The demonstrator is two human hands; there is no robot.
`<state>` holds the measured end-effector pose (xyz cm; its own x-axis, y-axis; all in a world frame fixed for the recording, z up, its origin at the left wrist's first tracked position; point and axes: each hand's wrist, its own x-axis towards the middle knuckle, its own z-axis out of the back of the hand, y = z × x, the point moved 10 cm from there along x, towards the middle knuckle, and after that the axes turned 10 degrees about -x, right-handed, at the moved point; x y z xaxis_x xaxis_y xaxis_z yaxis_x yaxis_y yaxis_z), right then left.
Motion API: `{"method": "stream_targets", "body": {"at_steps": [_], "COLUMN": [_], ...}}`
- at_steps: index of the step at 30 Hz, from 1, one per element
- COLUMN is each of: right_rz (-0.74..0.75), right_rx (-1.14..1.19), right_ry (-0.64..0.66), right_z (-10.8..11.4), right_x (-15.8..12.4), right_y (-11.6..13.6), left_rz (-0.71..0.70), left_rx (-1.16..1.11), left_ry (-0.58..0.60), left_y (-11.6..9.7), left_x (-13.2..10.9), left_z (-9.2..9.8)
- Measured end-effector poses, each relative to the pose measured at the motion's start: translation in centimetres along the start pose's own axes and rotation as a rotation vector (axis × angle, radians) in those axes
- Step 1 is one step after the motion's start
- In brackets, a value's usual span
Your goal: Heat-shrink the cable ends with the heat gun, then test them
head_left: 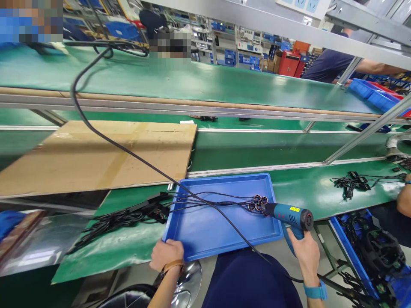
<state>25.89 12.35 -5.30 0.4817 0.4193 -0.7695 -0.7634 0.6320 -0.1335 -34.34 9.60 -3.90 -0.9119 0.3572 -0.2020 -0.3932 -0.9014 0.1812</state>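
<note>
While the right hand (306, 252) has its fingers (297, 239) wrapped tight around the grip of a blue heat gun (289, 214), the gun's nozzle points left at a small cluster of ring-shaped parts (257, 203) lying near the right side of a blue tray (208, 231). Thin black wires (208, 201) run from those rings leftward across the tray and over its left rim, joining a loose bundle of black cables (122, 218) on the green counter (302, 188). At the tray's near left corner the left hand (166, 253) is clenched over the rim, a brown strap on its wrist; the tray itself sits at the near edge of the counter, partly overhanging it. A black power cord (128, 149) comes down from the upper left, crosses a flat sheet of cardboard (96, 149) and the tray, and passes below the right wrist. Farther right on the counter lies a separate tangle of black wiring (351, 182), with another person's forearm (403, 203) just beside it at the frame's edge.
</note>
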Motion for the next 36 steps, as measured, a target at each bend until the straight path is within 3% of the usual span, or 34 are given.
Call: {"method": "stream_targets", "body": {"at_steps": [15,26,31,36], "right_rz": [-0.025,-0.067,-0.08,-0.109], "right_rx": [0.054,-0.082,-0.064,0.128], "right_ry": [-0.072,0.047,0.089,0.129], "right_z": [1.7,0.9,-1.0,-3.7], "right_x": [1.1,-0.3,0.2,4.1], "right_y": [0.7,-4.4,-5.2,-7.0], "left_rz": [-0.018,-0.012,-0.034,-0.027], "left_rx": [-0.036,-0.046,-0.023,-0.023], "left_ry": [-0.013,-0.005,-0.004,0.102], "left_y": [-0.2,-0.6,-0.6,0.8], "left_x": [-0.1,-0.7,-0.4,1.2], "left_z": [-0.1,0.3,0.3,-0.5]}}
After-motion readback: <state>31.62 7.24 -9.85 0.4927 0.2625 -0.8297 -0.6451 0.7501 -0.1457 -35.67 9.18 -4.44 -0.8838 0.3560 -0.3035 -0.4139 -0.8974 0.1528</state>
